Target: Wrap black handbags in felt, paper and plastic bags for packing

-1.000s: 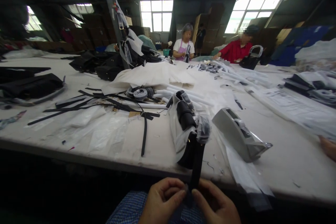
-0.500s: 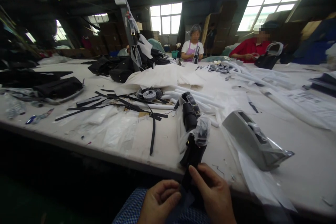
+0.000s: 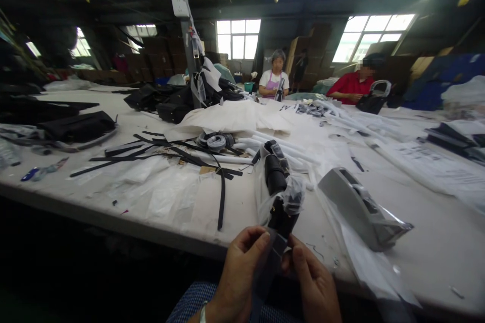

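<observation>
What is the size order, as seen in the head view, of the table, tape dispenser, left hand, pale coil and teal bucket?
1. Table
2. Tape dispenser and left hand: too similar to rank
3. Pale coil
4. Teal bucket

The one camera looks from the wearer's head, forward and steeply enough down to take in the left hand point(image 3: 244, 270) and right hand point(image 3: 312, 275) close at the bottom edge, across the table point(image 3: 240, 207) to far windows point(image 3: 238, 40).
</observation>
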The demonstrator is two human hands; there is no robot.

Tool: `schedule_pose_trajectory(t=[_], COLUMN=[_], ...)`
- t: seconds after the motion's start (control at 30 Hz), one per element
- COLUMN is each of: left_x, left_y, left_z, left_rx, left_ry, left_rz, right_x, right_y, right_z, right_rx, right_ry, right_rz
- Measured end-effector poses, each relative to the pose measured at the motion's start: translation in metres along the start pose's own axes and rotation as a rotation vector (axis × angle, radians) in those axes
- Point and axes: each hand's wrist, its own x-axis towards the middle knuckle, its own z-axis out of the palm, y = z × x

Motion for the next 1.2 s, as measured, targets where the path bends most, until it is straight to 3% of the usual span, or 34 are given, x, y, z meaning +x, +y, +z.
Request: schedule_pose_trajectory(t=[0.2, 0.37, 0.5, 0.63, 0.83, 1.0, 1.2], left_x=[0.013, 0.019, 0.020, 0.018, 0.021, 0.021, 0.016], left_y=[-0.001, 0.000, 0.000, -0.009, -0.018, -0.015, -0.006], left_z=[0.017, 0.024, 0.017, 0.003, -0.010, -0.010, -0.008], left_rx=[-0.035, -0.025, 0.061, 0.238, 0.386, 0.531, 0.758], left_ry=[-0.016, 0.027, 0.051, 0.034, 0.003, 0.050, 0.071], left_rz=[-0.008, 0.062, 0.140, 0.254, 0.215, 0.370, 0.641], right_x=[0.001, 0.023, 0.029, 0.024, 0.024, 0.030, 0.032], right_y=[-0.002, -0.018, -0.026, -0.030, -0.031, -0.038, -0.041], right_z=[0.001, -0.001, 0.002, 0.011, 0.014, 0.011, 0.019], right_rx=[0.093, 0.085, 0.055, 0.062, 0.020, -0.054, -0.171], right_ry=[0.118, 0.054, 0.025, 0.105, 0.093, 0.054, 0.138], right_rz=[0.142, 0.158, 0.185, 0.154, 0.103, 0.085, 0.023])
